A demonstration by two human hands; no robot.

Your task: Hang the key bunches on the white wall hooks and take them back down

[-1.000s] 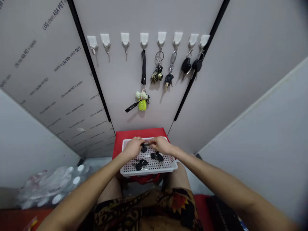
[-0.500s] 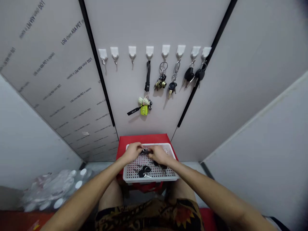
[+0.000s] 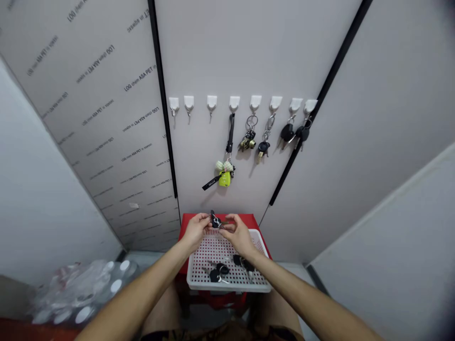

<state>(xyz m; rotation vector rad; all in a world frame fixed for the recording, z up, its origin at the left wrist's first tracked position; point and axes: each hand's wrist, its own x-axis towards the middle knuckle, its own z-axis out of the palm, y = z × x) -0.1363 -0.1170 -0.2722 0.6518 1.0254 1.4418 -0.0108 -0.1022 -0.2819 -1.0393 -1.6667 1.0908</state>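
Above the back of a white perforated basket (image 3: 191,279), a bunch of keys (image 3: 215,221) with black parts and a metal ring is held up between both hands. My left hand (image 3: 196,230) pinches its left side with thumb and fingers. From the right, my right hand (image 3: 240,233) has its fingers curled on the bunch, around a thin key pointing that way. Down in the basket lie black-headed keys (image 3: 216,273) at the front left. More black keys (image 3: 244,263) rest at the right, below my right wrist.
The basket stands on a red box (image 3: 245,219) against the wall. White hooks (image 3: 212,102) run along the wall; the right ones carry keys, including a yellow-green key fob (image 3: 224,179) on a black strap and a ringed brass charm (image 3: 247,142). Wrapped bottles (image 3: 88,289) sit on the floor at left.
Both hands have lifted the bunch of keys from inside the basket to above its back edge. The view has tilted upward, so wall and basket sit lower in the picture.
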